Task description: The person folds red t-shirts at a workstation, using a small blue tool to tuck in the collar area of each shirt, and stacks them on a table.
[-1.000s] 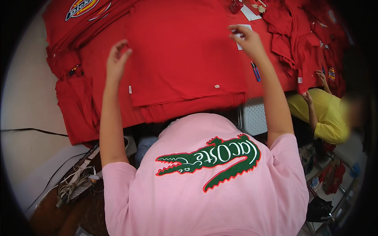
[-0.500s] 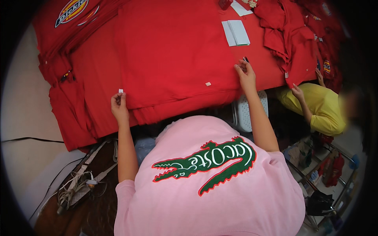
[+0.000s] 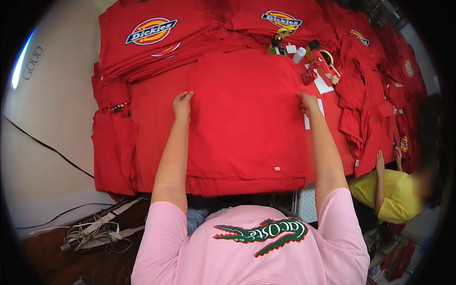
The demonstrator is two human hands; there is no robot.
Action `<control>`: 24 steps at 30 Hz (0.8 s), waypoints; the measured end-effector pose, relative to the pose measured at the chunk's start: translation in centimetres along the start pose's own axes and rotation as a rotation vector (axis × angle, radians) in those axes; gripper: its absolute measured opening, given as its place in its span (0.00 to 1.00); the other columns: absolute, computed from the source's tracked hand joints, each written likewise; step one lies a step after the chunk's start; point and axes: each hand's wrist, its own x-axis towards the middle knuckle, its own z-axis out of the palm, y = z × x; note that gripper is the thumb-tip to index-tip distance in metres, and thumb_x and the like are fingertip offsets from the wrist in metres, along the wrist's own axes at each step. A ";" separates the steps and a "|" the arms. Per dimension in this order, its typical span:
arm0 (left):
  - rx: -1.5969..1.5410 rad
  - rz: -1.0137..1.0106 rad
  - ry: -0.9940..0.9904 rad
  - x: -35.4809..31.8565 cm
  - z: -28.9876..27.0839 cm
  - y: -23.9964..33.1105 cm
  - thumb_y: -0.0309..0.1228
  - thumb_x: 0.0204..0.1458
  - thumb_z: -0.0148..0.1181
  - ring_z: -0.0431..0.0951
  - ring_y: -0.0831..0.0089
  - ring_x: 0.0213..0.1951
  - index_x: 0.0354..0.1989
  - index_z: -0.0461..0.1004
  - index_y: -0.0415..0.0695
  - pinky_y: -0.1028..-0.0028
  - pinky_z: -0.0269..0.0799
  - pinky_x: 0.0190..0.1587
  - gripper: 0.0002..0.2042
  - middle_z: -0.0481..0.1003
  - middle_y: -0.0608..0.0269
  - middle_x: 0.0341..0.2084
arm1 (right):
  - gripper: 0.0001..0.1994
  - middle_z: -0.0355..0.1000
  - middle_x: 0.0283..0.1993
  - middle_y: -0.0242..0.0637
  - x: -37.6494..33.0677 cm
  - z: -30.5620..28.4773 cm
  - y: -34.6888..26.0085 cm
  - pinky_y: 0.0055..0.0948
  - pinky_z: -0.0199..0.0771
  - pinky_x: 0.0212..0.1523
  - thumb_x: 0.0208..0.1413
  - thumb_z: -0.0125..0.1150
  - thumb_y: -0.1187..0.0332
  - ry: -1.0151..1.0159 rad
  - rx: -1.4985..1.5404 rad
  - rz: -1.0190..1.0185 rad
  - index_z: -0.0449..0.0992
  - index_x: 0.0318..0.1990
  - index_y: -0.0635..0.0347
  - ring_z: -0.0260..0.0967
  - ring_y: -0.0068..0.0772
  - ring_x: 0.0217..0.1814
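A flat red fabric panel (image 3: 247,118) lies in front of me on a pile of red cloth, with a small white tag (image 3: 278,168) near its lower right corner. My left hand (image 3: 182,105) pinches the panel's left edge, fingers closed. At the opposite edge, the closed fingers of my right hand (image 3: 310,104) grip the panel too. Something small and dark shows under the right hand, too little of it visible to name. A white notepad (image 3: 320,111) lies partly hidden behind that hand.
Stacked red pieces with printed emblems (image 3: 152,31) line the far side. Scissors with yellow handles (image 3: 285,32), a white bottle (image 3: 299,55) and a tape roll (image 3: 327,58) stand behind the panel. A co-worker in yellow (image 3: 399,194) is at right; tangled cables (image 3: 92,235) lie lower left.
Both hands have moved from the panel's near part to farther up its sides. The view has tilted up, showing more of the far stacks. The white bit at my left fingertips no longer shows.
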 end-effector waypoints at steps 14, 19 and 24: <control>-0.316 0.282 -0.322 -6.7 -8.2 17.2 0.33 0.61 0.67 0.75 0.76 0.56 0.43 0.82 0.42 0.75 0.64 0.64 0.08 0.80 0.65 0.51 | 0.07 0.78 0.36 0.31 -15.5 -12.0 -4.9 0.26 0.80 0.34 0.69 0.57 0.65 -0.363 0.491 -0.499 0.73 0.50 0.52 0.75 0.22 0.28; -0.402 0.520 -0.985 -18.6 -11.8 27.6 0.23 0.61 0.61 0.80 0.62 0.54 0.48 0.81 0.36 0.61 0.70 0.62 0.09 0.82 0.51 0.49 | 0.10 0.80 0.47 0.43 -20.8 -14.1 -5.5 0.30 0.81 0.39 0.69 0.55 0.65 -0.174 0.658 -0.691 0.75 0.52 0.56 0.80 0.33 0.42; -0.336 0.574 -1.404 -26.0 -8.6 31.4 0.28 0.63 0.60 0.82 0.54 0.48 0.42 0.81 0.39 0.52 0.74 0.56 0.06 0.81 0.45 0.43 | 0.13 0.73 0.39 0.29 -27.2 -7.3 -9.7 0.24 0.76 0.42 0.59 0.68 0.74 -0.226 0.339 -0.987 0.72 0.48 0.60 0.73 0.20 0.41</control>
